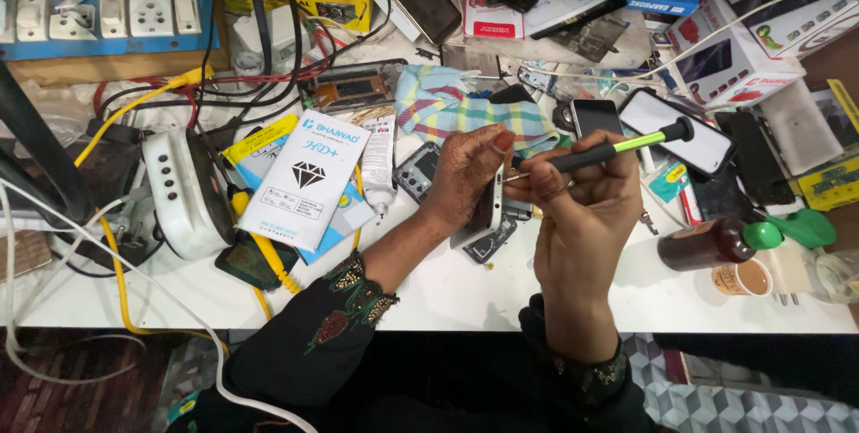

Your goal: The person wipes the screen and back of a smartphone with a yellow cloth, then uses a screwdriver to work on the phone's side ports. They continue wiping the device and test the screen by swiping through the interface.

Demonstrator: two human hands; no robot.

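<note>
Head view shows us a white table (465,294) crowded with phone boxes, cables and a checked cloth (447,111). Above its middle our left hand (465,178) is clenched around a small smartphone (491,205), held on edge by its long sides. Our right hand (582,209) grips a precision screwdriver (608,151) by its dark handle, tip at the phone's edge. We judge the phone light, stiff, slippery and fragile; its metal frame seems the safest hold.

Edge-on phone (490,205), green-black screwdriver (617,148) tip at its rim
</note>
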